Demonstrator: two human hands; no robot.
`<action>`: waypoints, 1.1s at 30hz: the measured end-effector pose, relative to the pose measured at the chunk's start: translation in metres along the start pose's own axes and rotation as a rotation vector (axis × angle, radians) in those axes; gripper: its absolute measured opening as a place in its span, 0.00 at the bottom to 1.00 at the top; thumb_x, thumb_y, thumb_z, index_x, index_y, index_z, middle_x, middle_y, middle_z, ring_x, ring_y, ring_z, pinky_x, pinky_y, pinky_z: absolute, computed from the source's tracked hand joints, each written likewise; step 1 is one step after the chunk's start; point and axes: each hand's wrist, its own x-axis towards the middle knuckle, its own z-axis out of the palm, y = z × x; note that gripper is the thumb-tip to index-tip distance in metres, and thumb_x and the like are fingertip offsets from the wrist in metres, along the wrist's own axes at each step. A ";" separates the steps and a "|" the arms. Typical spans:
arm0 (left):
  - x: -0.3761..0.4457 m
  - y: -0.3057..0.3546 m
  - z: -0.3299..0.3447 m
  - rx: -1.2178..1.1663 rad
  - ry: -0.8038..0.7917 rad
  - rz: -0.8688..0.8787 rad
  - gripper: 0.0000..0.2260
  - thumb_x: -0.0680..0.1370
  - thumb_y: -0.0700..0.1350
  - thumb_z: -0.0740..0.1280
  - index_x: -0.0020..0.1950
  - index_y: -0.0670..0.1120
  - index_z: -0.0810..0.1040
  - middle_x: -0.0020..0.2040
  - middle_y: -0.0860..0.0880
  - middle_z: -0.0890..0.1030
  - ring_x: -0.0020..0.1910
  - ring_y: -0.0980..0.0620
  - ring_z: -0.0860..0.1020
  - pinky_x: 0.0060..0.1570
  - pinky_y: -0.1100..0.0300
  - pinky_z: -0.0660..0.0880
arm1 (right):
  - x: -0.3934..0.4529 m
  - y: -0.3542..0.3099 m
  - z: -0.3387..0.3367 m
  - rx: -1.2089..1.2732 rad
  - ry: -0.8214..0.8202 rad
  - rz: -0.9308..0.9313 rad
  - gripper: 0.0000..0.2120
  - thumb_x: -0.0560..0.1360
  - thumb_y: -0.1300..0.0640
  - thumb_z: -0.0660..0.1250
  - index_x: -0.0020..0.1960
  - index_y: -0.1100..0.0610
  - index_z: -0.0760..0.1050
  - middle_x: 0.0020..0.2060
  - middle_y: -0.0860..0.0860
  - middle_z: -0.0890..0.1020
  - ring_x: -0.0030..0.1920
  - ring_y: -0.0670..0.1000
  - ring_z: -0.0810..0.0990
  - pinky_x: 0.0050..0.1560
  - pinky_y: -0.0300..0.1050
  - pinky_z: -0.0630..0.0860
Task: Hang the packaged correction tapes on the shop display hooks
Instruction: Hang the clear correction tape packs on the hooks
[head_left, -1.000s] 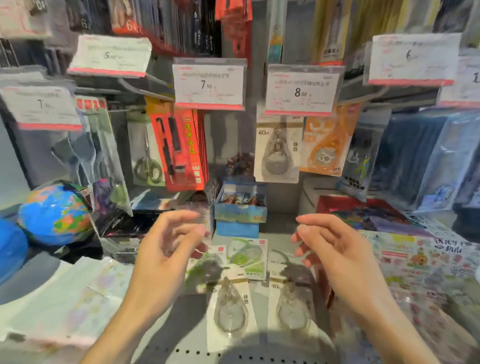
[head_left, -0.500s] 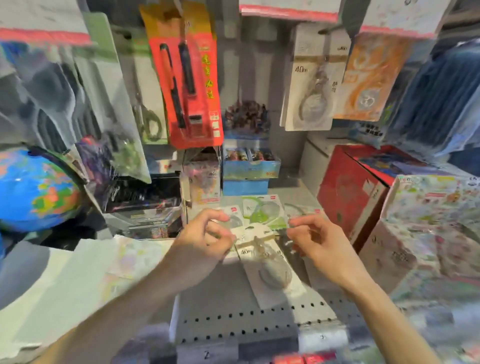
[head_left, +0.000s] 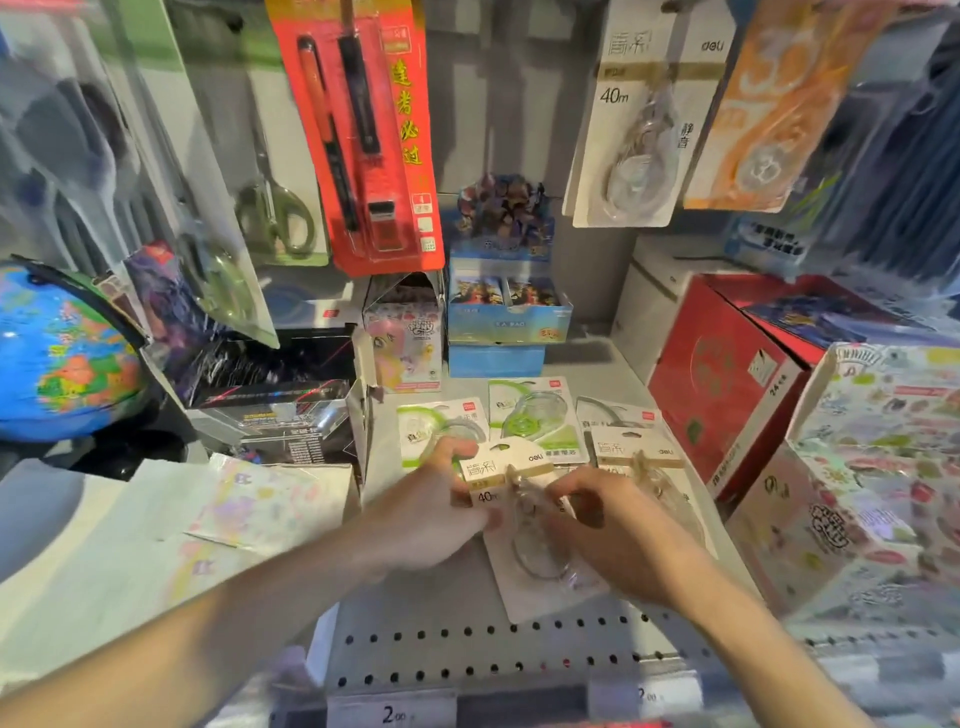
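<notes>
Fingers of the left hand (head_left: 431, 512) and right hand (head_left: 613, 525) are pinching a carded correction tape (head_left: 524, 545) lying on the shelf (head_left: 467, 654), seemingly light, stiff and slippery-blistered, best gripped near its top hang hole.

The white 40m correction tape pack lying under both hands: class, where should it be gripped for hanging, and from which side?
Pinch the white 40m pack at its flat card edges just below the top hang hole, one hand per side. The clear blister bulges mid-card, and the hole must stay free for a hook.
</notes>
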 end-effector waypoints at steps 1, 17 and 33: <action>0.000 0.000 0.001 -0.023 0.015 -0.001 0.33 0.76 0.51 0.74 0.75 0.58 0.61 0.53 0.59 0.78 0.51 0.53 0.84 0.60 0.49 0.79 | 0.001 0.001 0.001 0.044 0.011 -0.011 0.06 0.78 0.41 0.67 0.46 0.42 0.80 0.35 0.39 0.84 0.34 0.42 0.81 0.35 0.37 0.75; -0.009 0.011 -0.012 -0.509 0.170 0.148 0.14 0.77 0.40 0.75 0.62 0.48 0.82 0.53 0.53 0.88 0.54 0.56 0.86 0.47 0.65 0.81 | 0.013 -0.020 -0.009 0.937 0.219 0.021 0.14 0.77 0.65 0.74 0.61 0.55 0.81 0.53 0.56 0.87 0.52 0.57 0.88 0.54 0.54 0.85; 0.026 0.026 0.003 -0.425 -0.002 0.118 0.21 0.73 0.46 0.77 0.63 0.54 0.75 0.53 0.52 0.89 0.54 0.49 0.87 0.60 0.44 0.81 | -0.018 0.017 -0.049 -0.146 0.257 0.188 0.16 0.80 0.50 0.69 0.63 0.58 0.79 0.59 0.53 0.79 0.61 0.55 0.79 0.66 0.48 0.74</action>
